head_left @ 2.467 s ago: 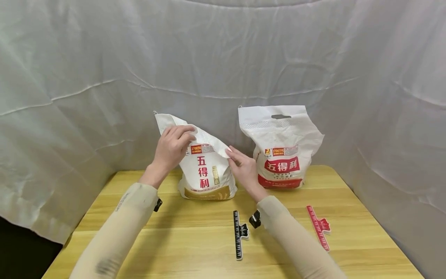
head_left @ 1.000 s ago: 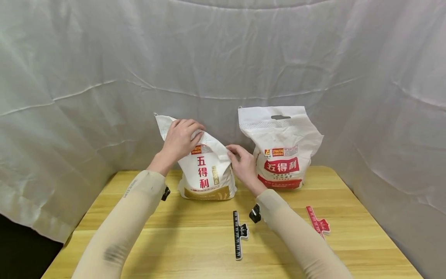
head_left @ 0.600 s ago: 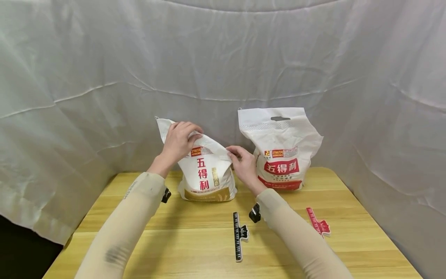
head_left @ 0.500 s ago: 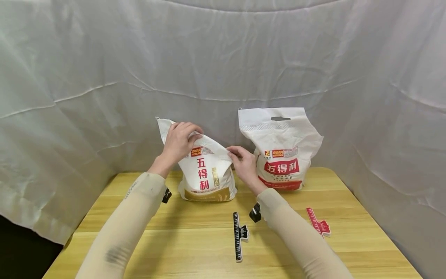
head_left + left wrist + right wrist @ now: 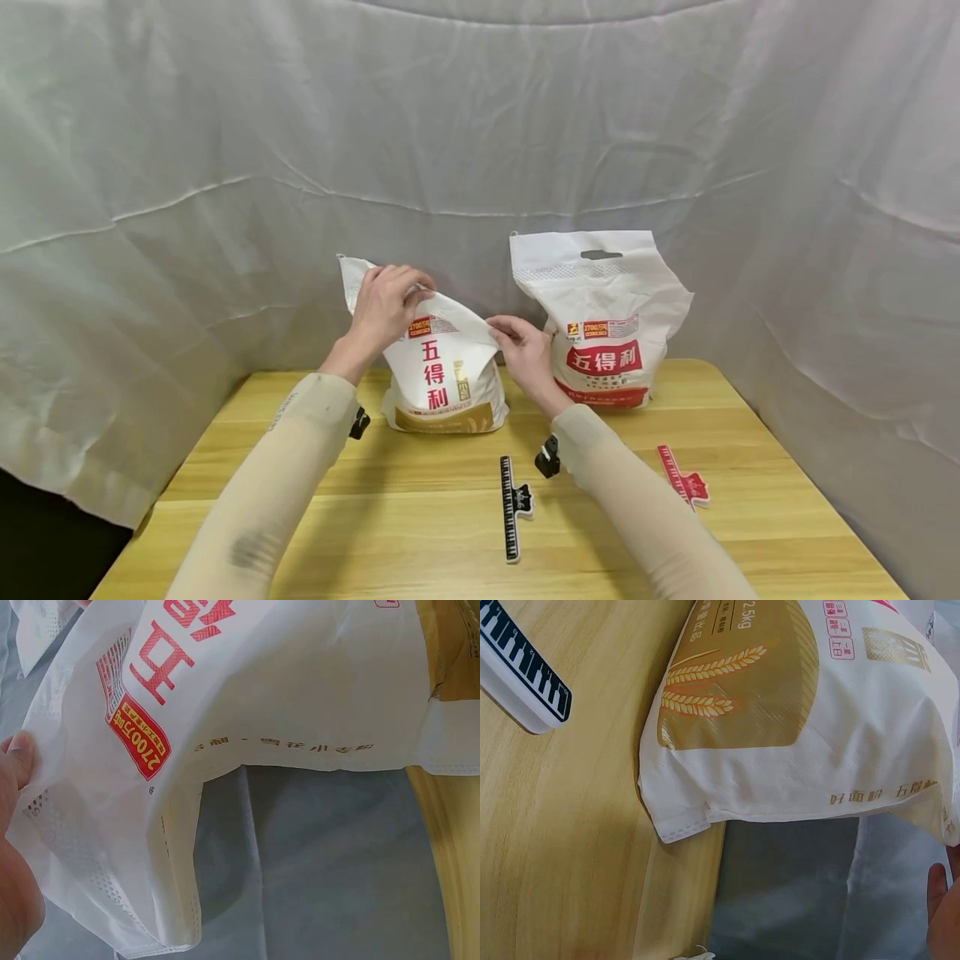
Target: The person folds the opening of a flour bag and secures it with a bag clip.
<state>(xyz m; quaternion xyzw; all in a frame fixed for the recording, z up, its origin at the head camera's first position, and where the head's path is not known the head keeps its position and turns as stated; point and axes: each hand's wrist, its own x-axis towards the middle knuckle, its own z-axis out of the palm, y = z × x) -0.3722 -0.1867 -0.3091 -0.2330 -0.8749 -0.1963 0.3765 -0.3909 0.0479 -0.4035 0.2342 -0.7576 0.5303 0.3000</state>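
Note:
A white flour bag (image 5: pixel 442 375) with red lettering and a gold band stands at the back of the table, its top slanting down to the right. My left hand (image 5: pixel 386 304) grips the top edge near the raised left corner. At the lower right end of that edge, my right hand (image 5: pixel 525 350) pinches the bag's corner between thumb and fingers. In the left wrist view, the thumb (image 5: pixel 21 757) lies against the bag's white top. The right wrist view shows the bag's wheat-print side and part of the right hand (image 5: pixel 946 907) at its edge.
A second flour bag (image 5: pixel 603 325) with a red label and handle slot stands to the right. Nearer on the wooden table (image 5: pixel 420 517) lie a black piano-key clip (image 5: pixel 512 510) and a red one (image 5: pixel 686 479), partly covered by the right sleeve. Grey cloth (image 5: pixel 480 125) hangs behind.
My left hand has shifted a little to the right along the bag's top edge. The top slants slightly lower and looks smoother by the right hand, which keeps its pinch.

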